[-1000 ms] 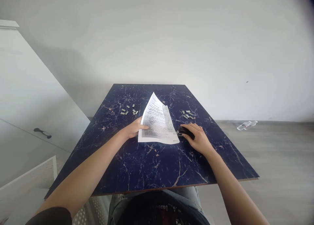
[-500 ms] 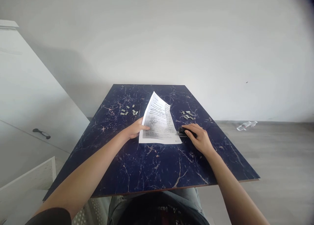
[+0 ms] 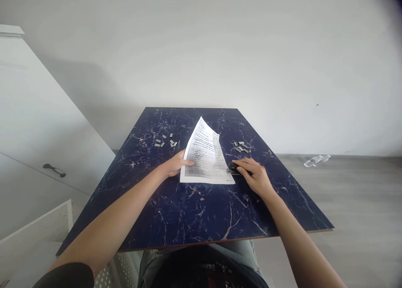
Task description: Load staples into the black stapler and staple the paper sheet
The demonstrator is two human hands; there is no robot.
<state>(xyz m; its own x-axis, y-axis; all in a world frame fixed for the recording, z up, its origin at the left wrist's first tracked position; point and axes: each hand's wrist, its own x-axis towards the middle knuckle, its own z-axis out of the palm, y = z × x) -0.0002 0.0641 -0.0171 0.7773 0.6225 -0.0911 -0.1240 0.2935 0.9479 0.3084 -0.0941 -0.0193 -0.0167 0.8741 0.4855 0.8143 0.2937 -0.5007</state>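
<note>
My left hand [image 3: 176, 164] pinches the left edge of a printed sheet of paper [image 3: 204, 154], thumb on top and fingers behind. The sheet is curved and tilted, its far end raised off the table. Whether it is one sheet or several, I cannot tell. At the sheet's right edge, near its lower corner, is a black stapler [image 3: 232, 166], its metal front end touching or overlapping the paper. My right hand [image 3: 254, 175] is closed over the stapler from the right, covering most of it.
Small strips of staples [image 3: 161, 144] lie left of the paper, and another group of staple strips [image 3: 241, 149] lies to the right. The dark blue marbled table [image 3: 201, 212] stands against the wall. A white cabinet [image 3: 37, 124] is at left; a clear plastic bottle [image 3: 316, 160] lies on the floor.
My left hand has shifted the paper slightly to the right, so its right edge sits further over the stapler's front end. My right hand has stayed on the stapler.
</note>
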